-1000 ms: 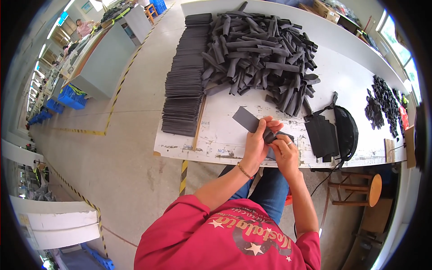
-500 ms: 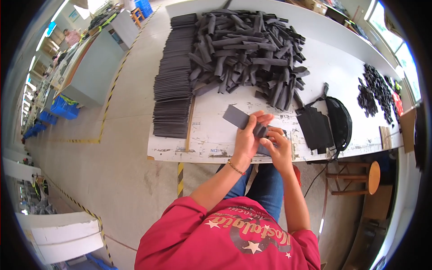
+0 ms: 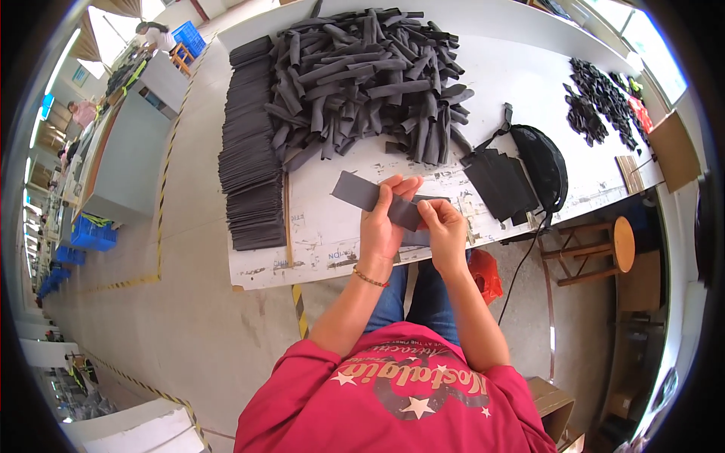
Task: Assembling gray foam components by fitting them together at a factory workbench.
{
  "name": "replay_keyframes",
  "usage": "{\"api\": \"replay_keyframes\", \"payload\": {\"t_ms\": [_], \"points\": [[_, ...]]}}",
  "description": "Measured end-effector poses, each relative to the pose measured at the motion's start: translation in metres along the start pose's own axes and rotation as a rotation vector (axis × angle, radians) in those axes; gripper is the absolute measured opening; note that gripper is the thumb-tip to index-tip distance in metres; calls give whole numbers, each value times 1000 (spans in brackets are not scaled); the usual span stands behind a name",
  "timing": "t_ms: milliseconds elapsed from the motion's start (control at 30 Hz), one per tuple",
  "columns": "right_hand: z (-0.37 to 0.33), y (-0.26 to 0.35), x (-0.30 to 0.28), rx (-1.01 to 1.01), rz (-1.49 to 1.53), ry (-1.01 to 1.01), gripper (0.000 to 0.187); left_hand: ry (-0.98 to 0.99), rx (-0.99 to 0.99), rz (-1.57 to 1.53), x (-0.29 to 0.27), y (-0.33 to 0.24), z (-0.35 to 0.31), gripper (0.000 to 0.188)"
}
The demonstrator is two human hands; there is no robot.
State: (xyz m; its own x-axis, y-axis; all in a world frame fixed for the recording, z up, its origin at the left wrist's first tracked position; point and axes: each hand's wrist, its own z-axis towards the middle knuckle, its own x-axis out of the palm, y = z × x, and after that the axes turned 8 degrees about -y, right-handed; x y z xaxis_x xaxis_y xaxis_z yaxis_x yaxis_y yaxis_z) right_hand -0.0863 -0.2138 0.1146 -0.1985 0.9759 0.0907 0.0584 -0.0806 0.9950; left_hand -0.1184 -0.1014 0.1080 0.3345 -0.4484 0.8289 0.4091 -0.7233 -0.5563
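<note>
A dark grey strip of fabric-like material [image 3: 355, 189] is held above the near edge of the table, slanting down to the right. My left hand [image 3: 384, 225] grips its middle, thumb on top and fingers behind. At the strip's lower right end, my right hand [image 3: 445, 230] pinches it between thumb and fingers. Another grey piece shows partly below and behind my hands; I cannot tell whether it is joined to the strip. Beyond them lies a big heap of curled dark grey pieces [image 3: 362, 83], with a long, neat stack of flat ones [image 3: 249, 143] to its left.
Right of my hands, flat black pieces [image 3: 500, 183] lie beside a black curved pouch with a strap [image 3: 541, 167]. Small black parts [image 3: 604, 102] are heaped farther right on the white table [image 3: 317, 260]. A wooden stool [image 3: 622, 245] and a red bag [image 3: 485, 275] are below.
The strip, bent between my hands before, is now drawn out flatter. My right thumb has shifted onto its right end. The whole view has turned, moving the table leftward in it.
</note>
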Motion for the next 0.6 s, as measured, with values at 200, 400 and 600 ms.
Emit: {"api": "replay_keyframes", "payload": {"t_ms": [200,400,600], "points": [[6,-18,-40,12,148,-128,17,-54,70,-72,-4,-26,15,32],[1,3,5,13,44,99,15,-14,-10,-24,-2,-10,8,35],[-2,3,-10,-686,-315,-142,21,-262,21,51,-16,-18,6,45]]}}
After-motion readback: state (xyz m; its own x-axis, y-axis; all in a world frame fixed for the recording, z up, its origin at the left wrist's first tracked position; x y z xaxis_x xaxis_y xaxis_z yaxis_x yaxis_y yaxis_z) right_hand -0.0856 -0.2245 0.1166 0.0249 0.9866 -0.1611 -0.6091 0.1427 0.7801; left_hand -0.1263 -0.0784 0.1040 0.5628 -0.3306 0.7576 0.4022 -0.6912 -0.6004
